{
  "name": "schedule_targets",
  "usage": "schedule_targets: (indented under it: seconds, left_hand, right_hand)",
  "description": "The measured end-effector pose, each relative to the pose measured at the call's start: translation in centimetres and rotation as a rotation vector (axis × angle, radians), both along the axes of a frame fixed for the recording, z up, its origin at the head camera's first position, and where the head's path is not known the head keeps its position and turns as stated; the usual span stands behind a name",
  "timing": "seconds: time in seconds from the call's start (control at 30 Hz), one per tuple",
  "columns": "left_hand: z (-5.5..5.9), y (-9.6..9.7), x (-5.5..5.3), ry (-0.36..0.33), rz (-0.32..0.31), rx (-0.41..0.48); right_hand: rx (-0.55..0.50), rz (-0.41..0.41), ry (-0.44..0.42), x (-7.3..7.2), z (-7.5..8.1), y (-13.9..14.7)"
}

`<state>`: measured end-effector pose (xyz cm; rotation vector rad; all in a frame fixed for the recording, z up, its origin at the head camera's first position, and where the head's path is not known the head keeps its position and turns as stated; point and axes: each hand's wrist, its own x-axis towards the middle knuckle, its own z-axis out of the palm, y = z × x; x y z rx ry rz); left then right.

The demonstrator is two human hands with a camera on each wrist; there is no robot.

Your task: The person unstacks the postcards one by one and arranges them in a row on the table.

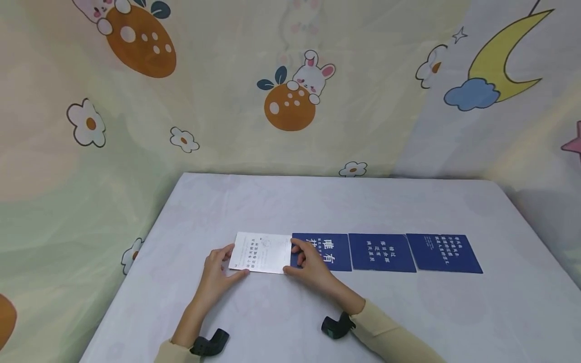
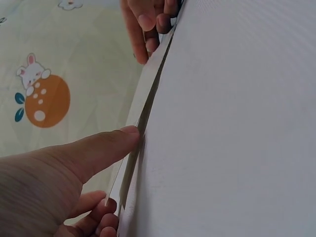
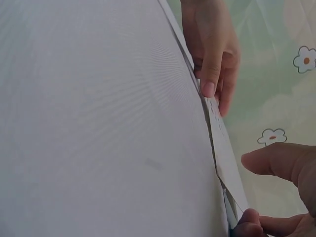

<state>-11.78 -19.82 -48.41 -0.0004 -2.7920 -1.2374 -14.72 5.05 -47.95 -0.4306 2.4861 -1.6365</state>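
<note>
A white printed card [image 1: 260, 253] with vertical lines of characters lies at the left end of a row of dark blue cards. My left hand [image 1: 213, 275] holds it at its left side, thumb on the near edge and fingers along the left edge. My right hand [image 1: 313, 267] holds its right side, thumb by the near corner and index finger by the far corner. In the left wrist view, a dark gap shows under the near edge of the card [image 2: 148, 89]. The right hand partly covers the nearest blue card [image 1: 342, 244].
Two more blue cards with white characters, a middle one [image 1: 363, 264] and a right one [image 1: 467, 262], continue the row rightward. They lie on a white-covered table [image 1: 317, 206]. A patterned cloth backdrop [image 1: 218, 75] rises behind and beside the table.
</note>
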Motion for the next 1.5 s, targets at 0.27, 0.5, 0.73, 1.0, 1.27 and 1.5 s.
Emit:
schedule_targets:
  seconds: [0.27,0.5,0.73,1.0,1.27,1.5]
  left_hand:
    - [0.00,0.15,-0.36,-0.075,0.015,0.006]
    - [0.13,0.30,-0.60,-0.112,0.017,-0.006]
    - [0.20,0.12,-0.61,-0.121,0.024,-0.020]
    - [0.16,0.05,-0.53,-0.125,0.020,-0.042]
    - [0.22,0.06,-0.43,-0.113,0.017,-0.058]
    - [0.33,0.12,-0.31,-0.097,0.012,-0.062]
  right_hand:
    - [-0.008,0.014,-0.069,-0.51,-0.01,0.16]
    - [0.069,0.018,-0.078,-0.65,0.10,0.18]
    - [0.145,0.051,-0.101,-0.37,0.74,-0.06]
    - [0.173,0.005,-0.077,-0.45,0.76,-0.27]
    - [0.166,0.014,-0.062,-0.52,0.77,-0.28]
    - [0.165,0.011,-0.066,-0.43,0.71,-0.24]
